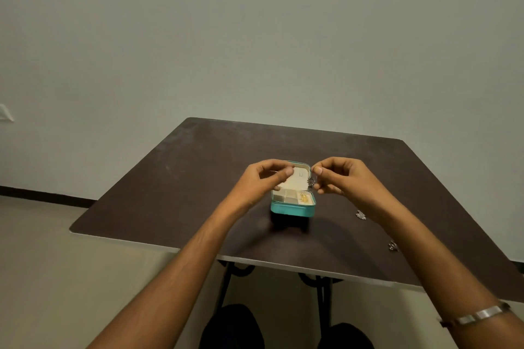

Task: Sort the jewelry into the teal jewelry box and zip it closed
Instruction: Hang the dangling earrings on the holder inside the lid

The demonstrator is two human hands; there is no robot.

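Sorting step underway: small silver pendant piece (310, 180) pinched by right hand (338, 177), thin chain end by left hand (265, 178), above open teal zip jewelry box (292, 208). Next: lowering into free compartment judged needed.

A dark brown table (198, 167) on black legs (224, 286) stands against a plain pale wall (255, 37), beige floor (56, 278) beneath

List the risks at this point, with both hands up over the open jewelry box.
1. The right hand pinches a small silver piece right at the edge of the teal box; a slip could drop it outside onto the dark table.
2. Two silver pieces lie beside the right forearm, the nearer one close to the table edge; a sweep might knock them off.
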